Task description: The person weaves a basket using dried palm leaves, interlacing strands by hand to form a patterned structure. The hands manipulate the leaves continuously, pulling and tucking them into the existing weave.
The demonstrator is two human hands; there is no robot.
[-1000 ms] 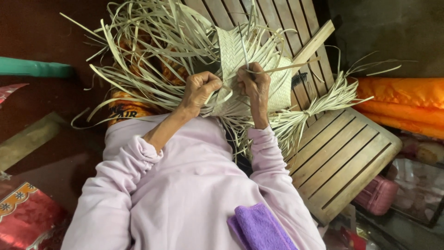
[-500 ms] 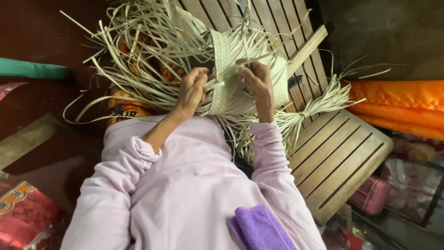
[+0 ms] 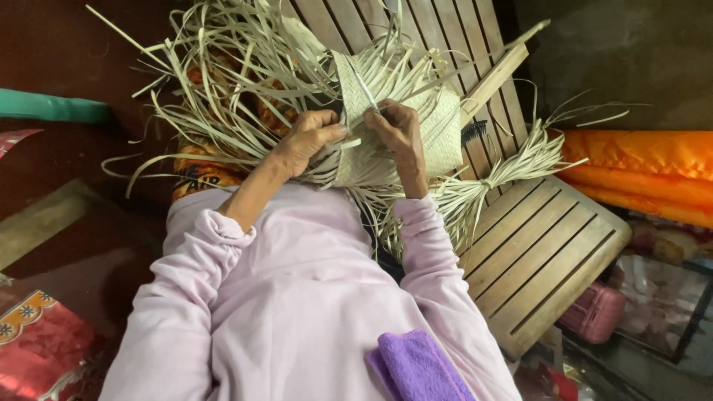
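Observation:
A pale woven mat of dried leaf strips [image 3: 434, 126] lies on my lap and over a slatted wooden bench [image 3: 535, 245]. Loose strip ends [image 3: 230, 67] fan out to the upper left, and a bundled tuft [image 3: 512, 167] sticks out to the right. My left hand [image 3: 304, 139] pinches strips at the mat's left edge. My right hand [image 3: 397, 134] grips a thin strip [image 3: 365, 93] running up across the weave. Both arms are in lilac sleeves.
A purple cloth [image 3: 416, 367] lies on my lilac top. Orange fabric [image 3: 639, 174] is folded at the right, a pink case [image 3: 594, 312] below the bench. A red patterned bag [image 3: 37, 349] sits at the lower left and a green bar [image 3: 52, 108] at the left. A black comb [image 3: 475, 132] rests on the bench.
The mat has been turned and drawn flatter toward me. My right hand shifted from a long strip held out to the right onto a strip over the weave. My left hand moved slightly.

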